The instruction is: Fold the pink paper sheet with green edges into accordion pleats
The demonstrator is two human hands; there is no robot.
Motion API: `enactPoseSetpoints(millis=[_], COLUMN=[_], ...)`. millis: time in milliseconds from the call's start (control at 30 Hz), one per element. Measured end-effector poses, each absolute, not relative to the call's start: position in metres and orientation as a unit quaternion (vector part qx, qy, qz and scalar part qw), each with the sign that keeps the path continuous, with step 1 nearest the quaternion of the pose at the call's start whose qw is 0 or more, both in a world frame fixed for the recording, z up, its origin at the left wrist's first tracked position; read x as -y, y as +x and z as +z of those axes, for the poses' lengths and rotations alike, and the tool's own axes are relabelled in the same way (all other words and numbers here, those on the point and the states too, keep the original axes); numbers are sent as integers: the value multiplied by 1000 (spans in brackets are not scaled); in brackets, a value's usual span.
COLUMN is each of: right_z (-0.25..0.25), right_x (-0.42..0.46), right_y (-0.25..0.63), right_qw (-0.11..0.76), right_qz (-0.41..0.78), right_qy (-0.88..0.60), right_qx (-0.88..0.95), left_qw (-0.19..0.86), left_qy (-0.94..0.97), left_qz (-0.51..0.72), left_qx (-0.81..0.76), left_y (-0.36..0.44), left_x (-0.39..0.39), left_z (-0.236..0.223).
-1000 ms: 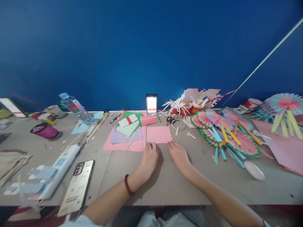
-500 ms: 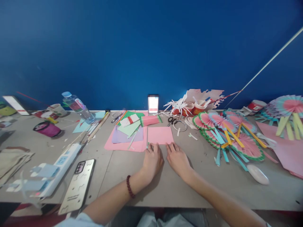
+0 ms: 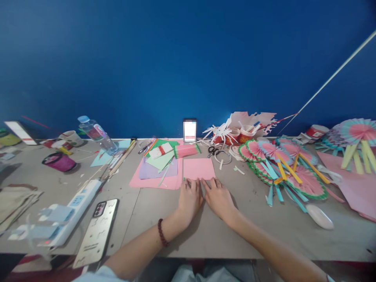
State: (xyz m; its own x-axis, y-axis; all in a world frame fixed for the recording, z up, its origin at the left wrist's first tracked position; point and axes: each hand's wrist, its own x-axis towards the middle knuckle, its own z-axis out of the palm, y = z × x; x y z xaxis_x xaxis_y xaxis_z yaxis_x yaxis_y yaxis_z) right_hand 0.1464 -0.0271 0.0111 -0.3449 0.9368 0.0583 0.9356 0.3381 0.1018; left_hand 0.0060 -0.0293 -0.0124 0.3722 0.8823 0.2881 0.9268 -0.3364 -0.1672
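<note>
A pink sheet of paper [image 3: 199, 168] lies flat in front of me, with a thin strip of green at its left near corner. My left hand [image 3: 190, 197] is at the left part of the near edge, fingers bent down and closed on the paper. At the middle and right of that edge rests my right hand [image 3: 219, 197], its fingers spread and lying flat, index finger reaching toward the left hand. The two hands almost touch. Under the fingers the edge is hidden.
Beyond the sheet lie a pleated pink paper [image 3: 187, 150], scissors [image 3: 213, 150] and stacked coloured papers [image 3: 155, 183]. Several paper fans [image 3: 305, 180] and a white mouse-like object [image 3: 320, 216] are on the right. A phone [image 3: 96, 233], a power strip [image 3: 75, 213] and a bottle [image 3: 98, 135] stand or lie left.
My right hand has slid left along the paper's near edge, toward the left hand. The left hand stays at the edge. The whole view has shifted slightly.
</note>
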Motion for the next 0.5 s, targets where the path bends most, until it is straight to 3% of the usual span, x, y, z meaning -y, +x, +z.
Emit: enactPoseSetpoints(millis=[267,500], right_z=[8,13], right_x=[27,16], right_y=[144,154], right_qw=[2,-30], right_qz=[87,48], right_qy=[564,577], right_qx=[-821,-815], left_qw=[199,129], left_qy=[-814,-839], left_qz=[-35,-77], left_qx=[544,522], left_y=[9,-13], left_x=[29,8], left_z=[-8,-4])
